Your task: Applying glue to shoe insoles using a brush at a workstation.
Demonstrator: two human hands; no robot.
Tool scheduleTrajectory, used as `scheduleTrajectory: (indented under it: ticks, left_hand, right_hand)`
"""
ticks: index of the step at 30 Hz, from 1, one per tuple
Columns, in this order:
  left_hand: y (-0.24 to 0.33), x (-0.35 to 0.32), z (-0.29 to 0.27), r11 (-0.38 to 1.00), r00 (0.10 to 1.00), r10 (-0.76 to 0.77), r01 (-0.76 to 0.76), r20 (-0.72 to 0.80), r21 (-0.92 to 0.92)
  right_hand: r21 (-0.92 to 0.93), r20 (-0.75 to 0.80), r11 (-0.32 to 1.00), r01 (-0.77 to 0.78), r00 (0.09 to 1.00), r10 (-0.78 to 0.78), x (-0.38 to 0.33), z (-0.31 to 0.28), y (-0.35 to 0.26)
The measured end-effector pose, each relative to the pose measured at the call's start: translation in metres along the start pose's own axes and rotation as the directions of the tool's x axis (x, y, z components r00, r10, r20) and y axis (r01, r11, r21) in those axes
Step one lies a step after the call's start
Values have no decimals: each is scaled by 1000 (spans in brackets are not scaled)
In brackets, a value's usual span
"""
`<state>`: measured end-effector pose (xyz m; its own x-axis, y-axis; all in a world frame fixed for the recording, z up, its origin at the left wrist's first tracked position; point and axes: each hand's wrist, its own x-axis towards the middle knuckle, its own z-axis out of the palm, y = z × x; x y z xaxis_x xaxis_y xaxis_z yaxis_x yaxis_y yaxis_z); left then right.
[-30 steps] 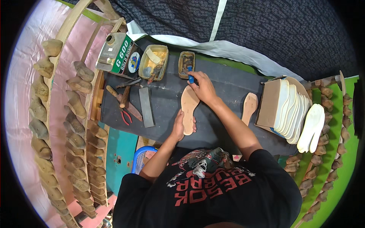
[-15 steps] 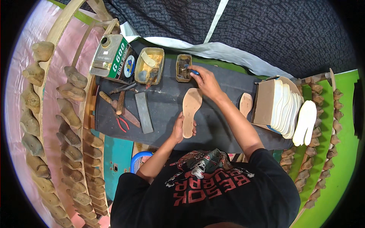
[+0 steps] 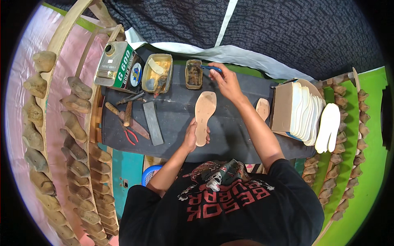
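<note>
My left hand (image 3: 191,136) is closed around the heel end of a tan shoe insole (image 3: 206,107), holding it upright over the dark tabletop with its wide toe part pointing away from me. In my right hand (image 3: 226,83) is a blue-handled brush (image 3: 213,68), pinched between the fingers. The brush's tip lies by the right rim of a small, brown-stained glue tray (image 3: 187,84); exactly what it touches is too small to tell. Farther right, past my right forearm, a second tan insole (image 3: 263,107) rests on the table.
A metal can (image 3: 117,67) and a tub (image 3: 144,82) with a stained brush stand at the back left. Nearer lie a hammer (image 3: 127,115), red-handled pliers (image 3: 132,137) and a grey sharpening stone (image 3: 153,123). A cardboard box (image 3: 283,106) of white insoles stands right. Shoe lasts (image 3: 76,123) line side racks.
My right hand has lifted the brush out of the small tray and moved slightly right and away from me. The insole stays in my left hand. The whole view has shifted a little.
</note>
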<state>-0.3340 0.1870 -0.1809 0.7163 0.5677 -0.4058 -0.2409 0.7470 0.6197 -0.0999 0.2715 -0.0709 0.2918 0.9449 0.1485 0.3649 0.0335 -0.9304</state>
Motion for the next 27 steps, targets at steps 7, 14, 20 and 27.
scheduleTrajectory:
  ticks: [7, 14, 20, 27]
  left_hand:
    - [-9, 0, 18, 998, 999, 36, -37, 41, 45]
    - [-27, 3, 45, 995, 995, 70, -74, 77, 63]
    - [-40, 9, 70, 997, 996, 51, -55, 69, 52]
    - [-68, 0, 108, 995, 994, 46, -54, 94, 86]
  right_hand:
    - [55, -49, 998, -18, 999, 21, -26, -59, -6]
    - [-329, 188, 927, 180, 975, -122, -67, -119, -17]
    - [-339, 369, 913, 229, 925, -95, -127, -136, -24]
    - [-342, 208, 904, 256, 959, -193, -128, -180, -15]
